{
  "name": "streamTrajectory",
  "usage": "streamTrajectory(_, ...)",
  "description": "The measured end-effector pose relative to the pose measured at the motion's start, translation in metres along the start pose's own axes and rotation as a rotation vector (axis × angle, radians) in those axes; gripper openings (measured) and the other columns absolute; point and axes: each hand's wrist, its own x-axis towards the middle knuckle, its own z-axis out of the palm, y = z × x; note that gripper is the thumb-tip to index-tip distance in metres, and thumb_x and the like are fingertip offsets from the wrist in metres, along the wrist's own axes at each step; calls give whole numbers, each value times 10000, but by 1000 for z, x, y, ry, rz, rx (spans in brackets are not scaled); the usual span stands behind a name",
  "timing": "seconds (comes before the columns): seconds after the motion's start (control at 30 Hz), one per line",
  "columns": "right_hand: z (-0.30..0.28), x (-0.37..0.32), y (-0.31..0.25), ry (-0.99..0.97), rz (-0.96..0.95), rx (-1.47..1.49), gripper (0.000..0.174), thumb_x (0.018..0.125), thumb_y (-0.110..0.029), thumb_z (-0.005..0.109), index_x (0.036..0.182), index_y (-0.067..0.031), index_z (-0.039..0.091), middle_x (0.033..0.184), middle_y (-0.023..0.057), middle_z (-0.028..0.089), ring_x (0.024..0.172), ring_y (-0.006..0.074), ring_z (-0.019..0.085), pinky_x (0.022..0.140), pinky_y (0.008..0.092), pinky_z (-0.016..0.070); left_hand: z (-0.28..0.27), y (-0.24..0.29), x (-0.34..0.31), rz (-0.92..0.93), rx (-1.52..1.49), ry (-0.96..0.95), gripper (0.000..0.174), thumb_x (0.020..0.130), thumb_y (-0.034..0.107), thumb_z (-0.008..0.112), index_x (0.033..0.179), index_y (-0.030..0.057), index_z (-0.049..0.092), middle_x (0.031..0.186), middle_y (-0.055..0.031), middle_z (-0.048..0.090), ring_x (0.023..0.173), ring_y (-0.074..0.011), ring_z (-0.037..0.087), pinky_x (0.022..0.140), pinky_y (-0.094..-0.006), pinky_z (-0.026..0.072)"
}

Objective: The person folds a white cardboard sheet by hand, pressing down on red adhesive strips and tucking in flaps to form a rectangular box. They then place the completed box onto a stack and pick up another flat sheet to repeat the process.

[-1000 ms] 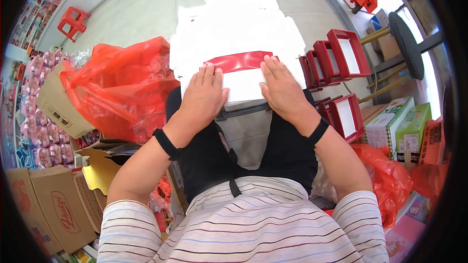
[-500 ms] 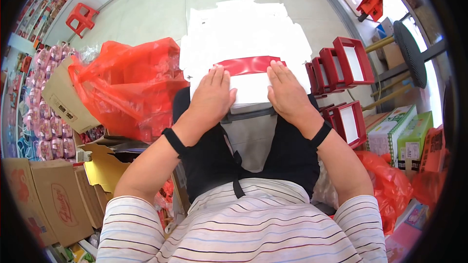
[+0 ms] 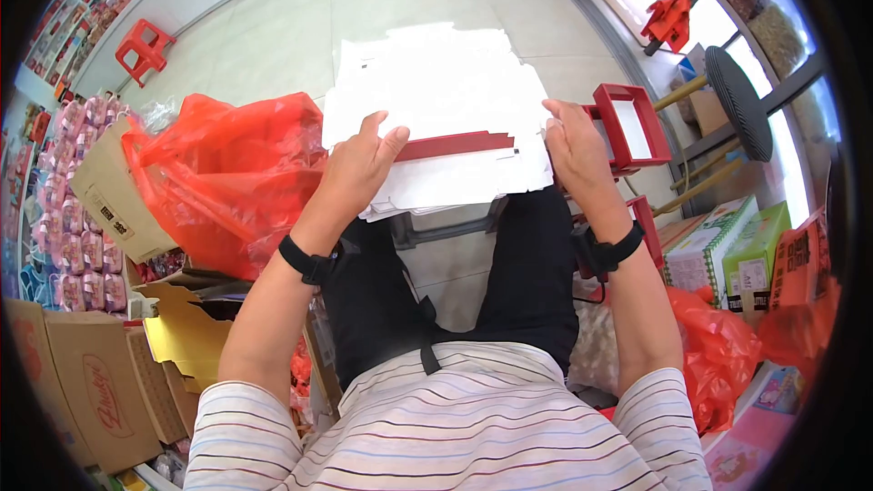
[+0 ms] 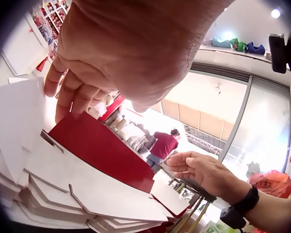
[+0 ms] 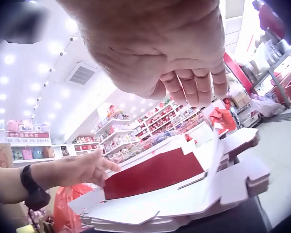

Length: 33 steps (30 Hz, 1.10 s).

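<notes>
A stack of flat, notched white cardboard blanks [image 3: 436, 73] lies over the person's knees. Across the top blank runs a red panel [image 3: 455, 145], which stands up at an angle in the left wrist view. My left hand [image 3: 355, 168] is at the panel's left end, its thumb and forefinger spread apart. In the left wrist view, the left fingertips [image 4: 76, 104] reach the panel's upper corner. Beside the stack's right edge is my right hand [image 3: 577, 150], its fingers lightly bent with nothing between them. In the right wrist view, its fingers [image 5: 189, 87] hang above the blanks.
Red box trays with white insides [image 3: 630, 127] stand stacked at the right. A big red plastic bag [image 3: 236, 182] sits at the left, near cardboard boxes [image 3: 105, 386]. Further off are a red stool [image 3: 143, 50] and a round black seat [image 3: 738, 105].
Both hands have come off the red panel, where they pressed its two ends, and have moved apart. The panel now shows as a narrower strip, tilted up.
</notes>
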Motion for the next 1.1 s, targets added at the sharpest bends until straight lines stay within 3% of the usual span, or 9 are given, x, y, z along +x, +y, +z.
streamTrajectory(0.03, 0, 0, 10, 1, 44, 33, 317, 1031, -106, 563, 1301, 43, 635, 1246, 249, 685, 1143, 414, 666, 1024, 454, 526, 3, -2, -2, 9, -52, 4, 736, 1095, 562, 533, 1463, -75, 519, 1128, -303, 736, 1154, -432, 713, 980, -452, 549)
streamTrajectory(0.13, 6, 2, 36, -67, 309, 257, 355, 1049, -170, 543, 1301, 66, 628, 1089, 197, 725, 964, 275, 711, 885, 380, 561, 14, -8, -1, 55, -270, -22, 738, 1107, 557, 514, 1512, -59, 478, 1170, -289, 730, 1234, -372, 690, 1032, -413, 517)
streamTrajectory(0.23, 3, 6, 41, -119, 533, 410, 369, 1043, -187, 538, 1291, 66, 639, 1024, 130, 725, 865, 179, 682, 779, 324, 559, 24, -5, -5, -4, -454, -45, 647, 1119, 526, 502, 1438, -34, 557, 1174, -246, 729, 1208, -313, 679, 1030, -394, 502)
streamTrajectory(0.33, 1, 7, 34, -131, 640, 522, 364, 1041, -194, 532, 1274, 58, 654, 997, 90, 717, 818, 138, 659, 705, 291, 546, 28, -12, -2, -3, -280, -128, 629, 1133, 530, 479, 1393, -27, 614, 1176, -144, 720, 1115, -209, 651, 1020, -321, 485)
streamTrajectory(0.43, 4, 9, 36, -208, 669, 532, 354, 1049, -208, 526, 1262, 40, 661, 995, 87, 721, 807, 139, 666, 670, 283, 548, 31, -11, 6, -105, -158, -183, 564, 1136, 488, 490, 1265, -24, 689, 1108, -123, 731, 1040, -204, 649, 981, -325, 496)
streamTrajectory(0.63, 8, 7, 22, -290, 681, 497, 328, 1073, -240, 518, 1211, 18, 665, 987, 90, 737, 794, 147, 689, 638, 281, 554, 39, -7, 5, -56, -242, -120, 466, 1110, 412, 545, 1182, -11, 727, 1047, -117, 736, 1004, -212, 664, 936, -338, 511)
streamTrajectory(0.73, 11, 2, 23, -302, 687, 507, 321, 1078, -255, 522, 1174, 12, 672, 976, 85, 737, 791, 140, 686, 632, 276, 551, 34, -6, 9, 17, -144, -252, 400, 1062, 374, 624, 1104, -4, 746, 1023, -129, 727, 1000, -252, 672, 911, -360, 522)
streamTrajectory(0.83, 11, 1, 23, -327, 696, 489, 313, 1094, -278, 535, 1154, -1, 668, 968, 61, 720, 814, 122, 673, 666, 272, 557, 34, 7, 1, 141, 97, -196, 290, 971, 310, 746, 1008, 23, 764, 1021, -133, 705, 1040, -303, 661, 916, -404, 520)
streamTrajectory(1.1, 11, 3, 24, -352, 647, 407, 343, 1071, -337, 607, 1152, -8, 660, 987, 53, 718, 871, 125, 676, 709, 275, 546, 62, 12, -23, 467, 290, 19, 366, 853, 189, 856, 1149, 45, 695, 1145, -137, 648, 1093, -336, 611, 973, -451, 472)
